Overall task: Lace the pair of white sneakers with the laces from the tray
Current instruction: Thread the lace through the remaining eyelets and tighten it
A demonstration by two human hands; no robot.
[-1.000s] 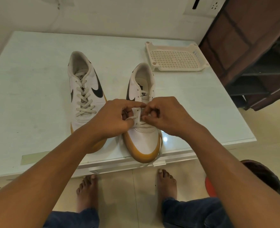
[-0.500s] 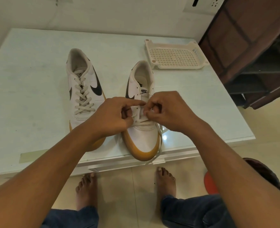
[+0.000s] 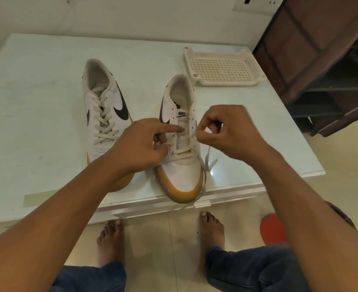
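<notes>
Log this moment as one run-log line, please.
left hand: index finger on half-laced white gum-soled sneaker; right hand: pinches cream lace; other white sneaker: laced; cream perforated plastic tray: empty

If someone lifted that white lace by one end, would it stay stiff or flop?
Probably flops: the lace droops in loose curves past the table edge. Likely light: the right hand lifts it with a fingertip pinch.

The pale tabletop bears a laced sneaker mid-table, a half-laced sneaker at the near edge, a tray toward the far right corner, and a strip, perhaps tape, by the near edge.
</notes>
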